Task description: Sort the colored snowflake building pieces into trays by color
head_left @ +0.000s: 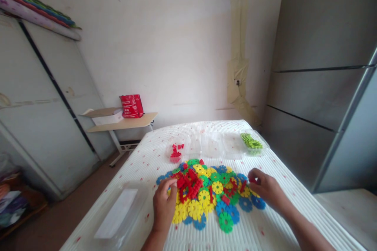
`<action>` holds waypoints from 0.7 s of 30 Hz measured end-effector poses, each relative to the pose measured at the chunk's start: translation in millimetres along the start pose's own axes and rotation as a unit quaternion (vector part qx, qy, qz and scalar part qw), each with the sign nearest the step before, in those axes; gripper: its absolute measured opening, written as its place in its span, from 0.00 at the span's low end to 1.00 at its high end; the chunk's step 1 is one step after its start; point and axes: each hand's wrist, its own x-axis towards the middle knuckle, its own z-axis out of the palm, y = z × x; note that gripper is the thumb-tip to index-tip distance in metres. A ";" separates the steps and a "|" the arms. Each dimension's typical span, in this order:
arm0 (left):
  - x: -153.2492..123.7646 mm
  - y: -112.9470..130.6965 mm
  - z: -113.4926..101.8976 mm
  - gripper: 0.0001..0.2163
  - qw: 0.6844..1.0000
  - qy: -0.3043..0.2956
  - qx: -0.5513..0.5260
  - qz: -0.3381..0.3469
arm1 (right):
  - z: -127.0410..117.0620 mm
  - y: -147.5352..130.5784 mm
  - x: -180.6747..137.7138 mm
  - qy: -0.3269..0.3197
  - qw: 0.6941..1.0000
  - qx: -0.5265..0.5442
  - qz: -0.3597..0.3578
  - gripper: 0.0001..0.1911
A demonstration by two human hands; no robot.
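A pile of snowflake discs (204, 197) in yellow, green and blue lies spread on the table. Heaped on its left part are red plastic building blocks (190, 184), and a few more red pieces (226, 199) are scattered to the right. My left hand (165, 200) is at the pile's left edge, fingers curled together with the tips against the red heap; what they grip is hidden. At the right edge, my right hand (266, 188) has thumb and forefinger pinched close to the discs. Anything between those fingertips is too small to make out.
Behind the pile stands a clear compartmented tray (212, 147), with red blocks (176, 153) at its left end and light green pieces (251, 141) at its right. A clear plastic lid (118, 213) lies front left. A fridge (321, 86) stands right of the table.
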 end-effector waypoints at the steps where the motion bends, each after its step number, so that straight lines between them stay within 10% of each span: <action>1: 0.0 0.2 -0.5 0.09 1.000 -0.002 -0.001 -0.001 | -0.5 1.4 -0.2 0.002 1.000 -0.005 -0.004 0.09; 21: 2.8 4.8 -2.8 0.10 1.000 0.008 -0.015 -0.011 | 17.2 -16.5 -10.1 -0.017 0.989 -0.115 -0.093 0.11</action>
